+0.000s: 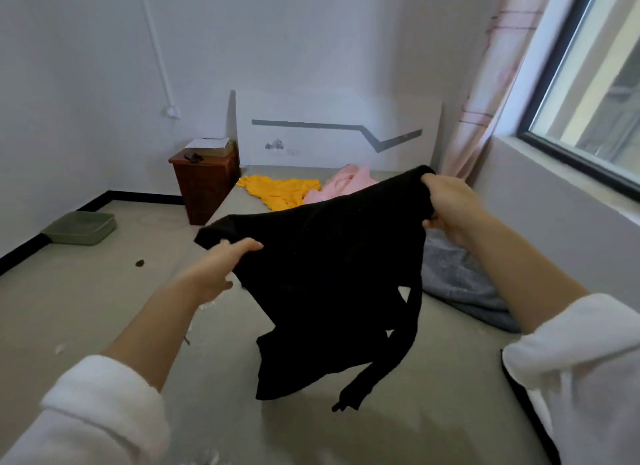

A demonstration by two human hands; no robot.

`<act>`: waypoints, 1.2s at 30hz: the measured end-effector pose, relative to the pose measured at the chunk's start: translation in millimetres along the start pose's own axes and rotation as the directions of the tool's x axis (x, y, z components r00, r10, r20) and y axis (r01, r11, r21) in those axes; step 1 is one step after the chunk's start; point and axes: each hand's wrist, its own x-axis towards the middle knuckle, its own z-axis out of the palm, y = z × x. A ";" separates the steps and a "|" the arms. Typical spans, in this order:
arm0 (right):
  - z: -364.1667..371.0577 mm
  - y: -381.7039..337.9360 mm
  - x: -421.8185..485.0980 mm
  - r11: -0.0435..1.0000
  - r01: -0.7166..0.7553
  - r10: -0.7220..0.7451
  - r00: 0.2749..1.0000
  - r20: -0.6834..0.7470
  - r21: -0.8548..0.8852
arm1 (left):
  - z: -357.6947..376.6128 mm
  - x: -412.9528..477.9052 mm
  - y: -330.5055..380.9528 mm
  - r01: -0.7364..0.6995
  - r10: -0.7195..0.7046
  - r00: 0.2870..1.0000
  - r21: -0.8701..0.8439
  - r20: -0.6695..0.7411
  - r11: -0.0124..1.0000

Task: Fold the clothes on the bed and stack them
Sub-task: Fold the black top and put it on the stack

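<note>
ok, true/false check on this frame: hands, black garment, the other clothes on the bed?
1. Both the left hand and the right hand grip the black garment, held up above the bed. True.
2. The yellow garment is folded flat. False: it lies crumpled near the headboard.
3. The pink garment lies right of the yellow garment. True.
4. The grey garment lies on top of the yellow garment. False: it lies apart, on the bed's right side.

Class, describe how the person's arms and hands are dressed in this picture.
The left sleeve and right sleeve are soft, white and fleecy, pushed up off the forearms. The left hand and right hand are bare: no gloves, rings or watch show.
</note>
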 end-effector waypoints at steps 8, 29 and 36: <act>62.8 10.5 -31.0 0.928 0.238 -0.097 0.897 0.431 -0.286 | 101.3 -9.7 -66.5 -0.173 0.035 0.912 0.305 0.409 0.937; 53.8 129.3 -63.1 0.974 -0.223 0.190 0.888 0.418 0.031 | 107.3 8.7 44.3 -0.253 0.294 0.930 -0.199 0.218 0.947; 30.0 98.8 -42.0 0.789 -0.374 0.237 0.917 0.321 0.487 | 69.2 16.4 -37.0 -0.107 0.094 0.989 0.121 0.113 0.987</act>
